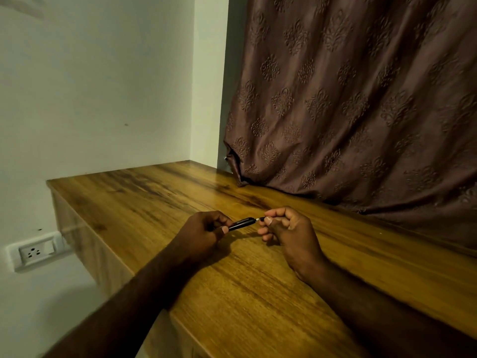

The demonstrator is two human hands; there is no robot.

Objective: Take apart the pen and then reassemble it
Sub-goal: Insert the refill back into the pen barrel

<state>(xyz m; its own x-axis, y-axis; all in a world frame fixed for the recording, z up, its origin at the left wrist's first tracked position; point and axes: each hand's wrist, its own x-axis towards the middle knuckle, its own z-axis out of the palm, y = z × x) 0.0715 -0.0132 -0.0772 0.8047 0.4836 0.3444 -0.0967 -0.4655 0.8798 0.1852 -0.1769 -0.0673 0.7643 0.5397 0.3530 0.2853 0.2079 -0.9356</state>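
Your desk top (258, 267): wood-grain surface, smooth, semi-gloss, light sheen near far edge. Pen barrel (242, 223) you hold: black, glossy, plastic-looking; small bright metallic bit at its right end. Curtain (361, 99) behind your desk: brown cloth, slight satin sheen, embossed raised motifs. Wall (103, 86): matt painted, few scuffs. Socket plate (36, 250): white, smooth plastic.

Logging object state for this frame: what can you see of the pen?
The pen is slim, with a glossy black barrel that looks plastic and a short silvery section at its right end. It is held roughly level above the wooden table, left hand gripping the barrel, right hand pinching the other end. Finer parts are too small to tell.
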